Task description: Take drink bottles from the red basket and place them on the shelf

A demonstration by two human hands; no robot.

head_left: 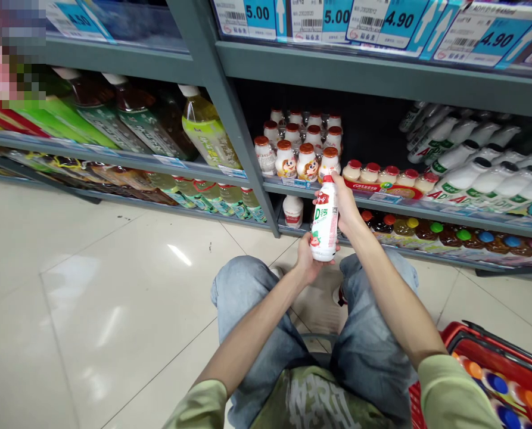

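Observation:
I am crouched before a store shelf and hold a white drink bottle (324,221) with a red cap and green lettering upright between both hands. My left hand (307,262) cups its base from below, fingers closed around it. My right hand (347,205) wraps the upper part from the right side. The bottle hovers just in front of the lower shelf edge (292,189), below rows of small orange-capped bottles (298,149).
Large tea bottles (205,128) lie on the left shelf. White AD bottles (466,167) fill the right side. Small colourful-capped bottles (448,233) line the bottom shelf. A red basket (498,375) with items sits at my lower right. Pale floor tiles (114,298) stretch left.

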